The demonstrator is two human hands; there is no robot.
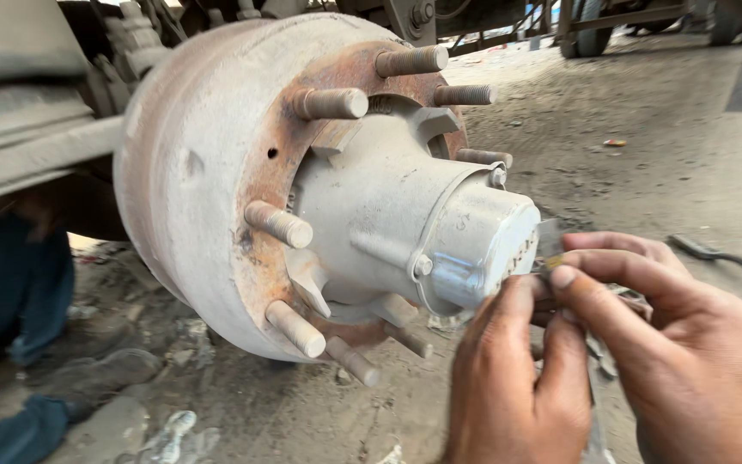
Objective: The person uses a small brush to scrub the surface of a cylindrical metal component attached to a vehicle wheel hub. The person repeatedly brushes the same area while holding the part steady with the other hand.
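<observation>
Partly hidden, lower right — a small metal piece [550, 245] pinched by both hands: left hand [517, 378], right hand [680, 344] — fingers closed, beside the hub cap [483, 249].

Two bare hands, left hand [513, 387] and right hand [680, 344], no gloves, rings or visible sleeves.

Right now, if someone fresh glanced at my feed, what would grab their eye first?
The big rusty brake drum with its pale grey hub cap fills the left and centre, threaded wheel studs sticking out around it. At lower right, the left hand and right hand pinch a small thin metal piece just off the hub cap's end face. Dusty ground lies behind.
</observation>
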